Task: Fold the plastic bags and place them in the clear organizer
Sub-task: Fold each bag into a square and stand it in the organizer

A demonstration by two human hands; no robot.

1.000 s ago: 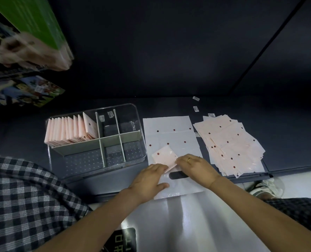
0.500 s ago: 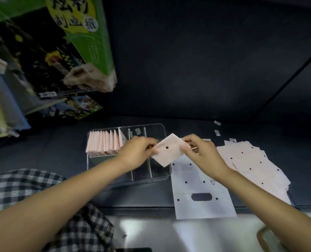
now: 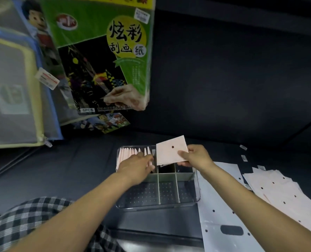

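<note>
Right hand (image 3: 196,156) pinching folded bag (image 3: 169,153) above clear organizer (image 3: 194,199), left hand (image 3: 137,165) fingers spreading filed bags (image 3: 128,153), pack (image 3: 103,51) marked 5PCS

The left hand (image 3: 135,165) covers the near ends of the folded bags (image 3: 131,153) in the clear organizer (image 3: 196,193), so I cannot tell whether its fingers press them or only rest there. The folded square (image 3: 171,150) hides the organizer's far right compartments and the right hand's (image 3: 194,155) fingertips. The flat bag (image 3: 222,220) and the pink stack (image 3: 285,195) run off the right and bottom edges. The hanging packs (image 3: 98,57) are cropped at top and left, and blurred.
</note>
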